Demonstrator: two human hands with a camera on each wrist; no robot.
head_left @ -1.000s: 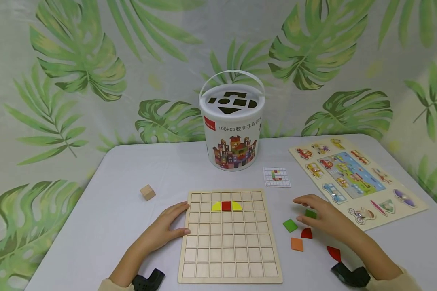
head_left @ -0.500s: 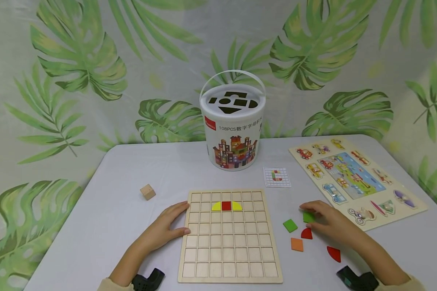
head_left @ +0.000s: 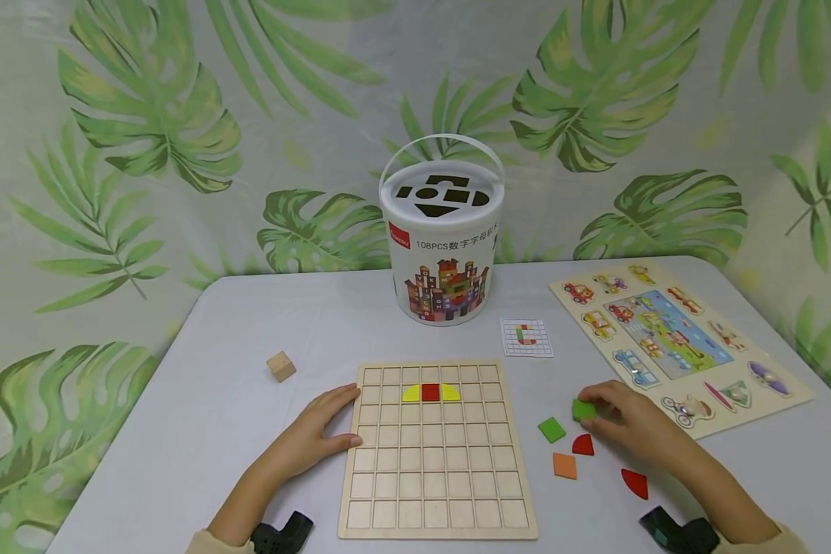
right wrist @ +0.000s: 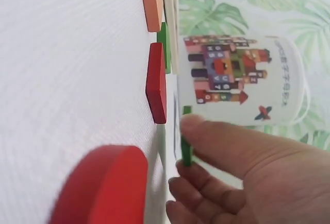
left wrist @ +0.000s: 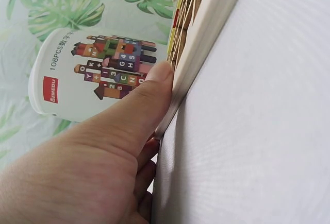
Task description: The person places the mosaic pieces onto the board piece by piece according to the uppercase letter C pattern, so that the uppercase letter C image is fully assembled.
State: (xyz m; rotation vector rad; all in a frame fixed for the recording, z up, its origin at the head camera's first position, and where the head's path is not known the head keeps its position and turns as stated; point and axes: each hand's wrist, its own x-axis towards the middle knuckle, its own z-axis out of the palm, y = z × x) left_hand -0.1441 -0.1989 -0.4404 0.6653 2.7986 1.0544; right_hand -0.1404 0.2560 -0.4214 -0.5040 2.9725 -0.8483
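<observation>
My right hand (head_left: 630, 419) pinches a green square tile (head_left: 582, 409) between thumb and fingers. In the right wrist view that tile (right wrist: 186, 151) stands edge-on, slightly off the white table. My left hand (head_left: 312, 431) rests against the left edge of a wooden grid board (head_left: 438, 492), its thumb touching the rim in the left wrist view. On the board, a red square (head_left: 430, 392) sits between two yellow quarter-round tiles (head_left: 412, 394). Near the right hand lie another green square (head_left: 552, 429), an orange square (head_left: 564, 465) and two red quarter-round tiles, one closer (head_left: 583, 445) and one lower (head_left: 635, 484).
A white lidded bucket (head_left: 443, 254) stands behind the board. Beside it lies a small pattern card (head_left: 526, 338). A vehicle puzzle board (head_left: 672, 338) covers the table's right side. A wooden cube (head_left: 281, 366) sits to the left.
My right hand has come down to the farther green tile, taken it between thumb and fingers and shifted it slightly left and up. The left hand has stayed at the board's edge.
</observation>
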